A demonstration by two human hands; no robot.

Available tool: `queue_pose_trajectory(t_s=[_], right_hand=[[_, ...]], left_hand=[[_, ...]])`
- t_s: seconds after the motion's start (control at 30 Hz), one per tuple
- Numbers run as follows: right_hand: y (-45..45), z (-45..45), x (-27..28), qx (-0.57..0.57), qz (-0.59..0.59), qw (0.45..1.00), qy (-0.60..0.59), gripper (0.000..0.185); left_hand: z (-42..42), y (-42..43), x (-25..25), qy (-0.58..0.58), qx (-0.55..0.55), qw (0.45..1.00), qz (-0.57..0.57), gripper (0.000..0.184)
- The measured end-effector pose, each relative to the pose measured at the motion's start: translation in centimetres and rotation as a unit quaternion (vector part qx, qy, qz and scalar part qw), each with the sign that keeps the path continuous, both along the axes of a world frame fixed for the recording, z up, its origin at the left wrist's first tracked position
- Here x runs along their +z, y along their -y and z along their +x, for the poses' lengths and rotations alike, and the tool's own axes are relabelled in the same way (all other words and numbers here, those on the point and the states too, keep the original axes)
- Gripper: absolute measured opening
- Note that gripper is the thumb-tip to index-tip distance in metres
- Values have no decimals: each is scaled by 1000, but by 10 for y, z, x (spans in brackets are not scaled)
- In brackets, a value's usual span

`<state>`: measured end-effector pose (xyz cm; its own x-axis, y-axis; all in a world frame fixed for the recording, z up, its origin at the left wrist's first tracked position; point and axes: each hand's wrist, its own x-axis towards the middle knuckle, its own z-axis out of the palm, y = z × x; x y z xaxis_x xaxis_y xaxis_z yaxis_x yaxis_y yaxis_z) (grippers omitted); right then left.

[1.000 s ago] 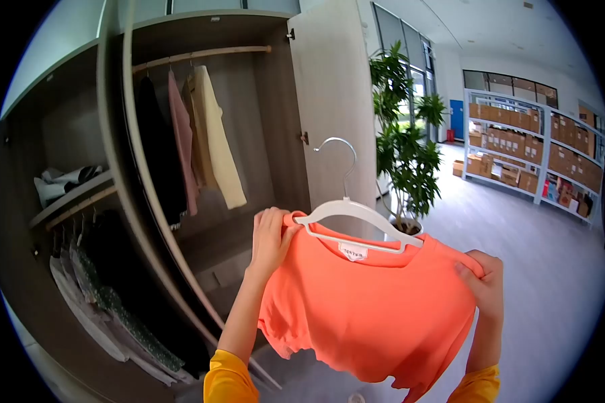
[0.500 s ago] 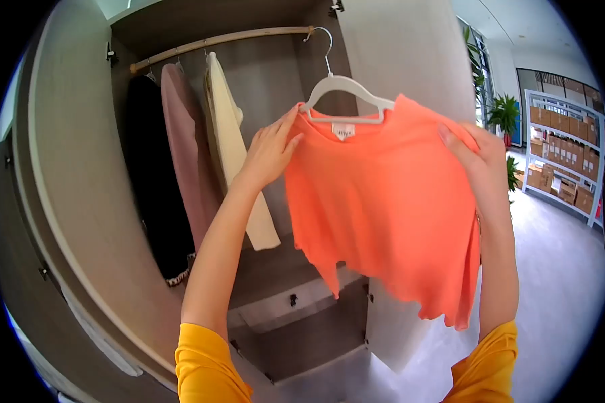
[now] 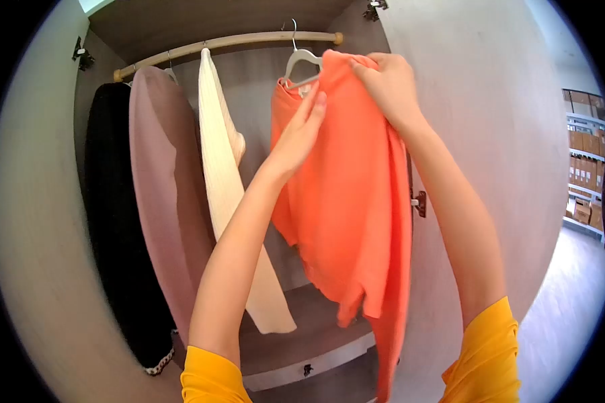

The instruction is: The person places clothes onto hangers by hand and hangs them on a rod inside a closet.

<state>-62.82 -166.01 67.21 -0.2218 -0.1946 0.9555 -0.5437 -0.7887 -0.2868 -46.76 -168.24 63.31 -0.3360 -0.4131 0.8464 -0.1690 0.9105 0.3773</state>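
Observation:
An orange sweater (image 3: 343, 174) hangs on a light grey hanger (image 3: 301, 56), turned partly edge-on. The hanger's hook is at the wooden rail (image 3: 249, 40); whether it bears the weight, I cannot tell. My right hand (image 3: 390, 84) pinches the sweater's right shoulder, thumb in front. My left hand (image 3: 299, 131) lies with stretched fingers against the sweater's front just below the neckline, beside the hanger's lower bar. Left of the sweater, a cream ribbed garment (image 3: 215, 134), a dusty pink one (image 3: 158, 134) and a black one (image 3: 111, 168) hang on the rail.
The wardrobe's doors stand open, the left door (image 3: 33, 201) and the right door (image 3: 477, 101) flanking me. Below the clothes are a shelf (image 3: 309, 305) and a front panel with a small dark fitting (image 3: 308, 369). Shelving with cardboard boxes (image 3: 585, 171) stands far right.
The sweater and hanger have moved toward the rail and turned more edge-on. My left hand has slid from the shoulder to the front below the neckline. The view is closer to the wardrobe.

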Motion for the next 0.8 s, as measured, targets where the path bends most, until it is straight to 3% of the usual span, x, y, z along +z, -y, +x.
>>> queue_pose_trajectory(t_s=[0.23,0.43,0.57,0.63,0.8], right_hand=[[84,70,59,-5,-61,997,36,26],[118,91,78,39,-37,998,38,24],[141,117,86,32,-44,997,49,24],[143,125,89,39,-32,997,59,24],[135,119,88,56,-14,997,49,23]], left_hand=[[26,52,44,7,60,996,-62,56],[33,59,48,7,12,999,-43,64],[49,81,45,62,57,993,-86,73],[51,86,36,75,185,970,-141,74],[43,90,25,78,197,969,-125,73]])
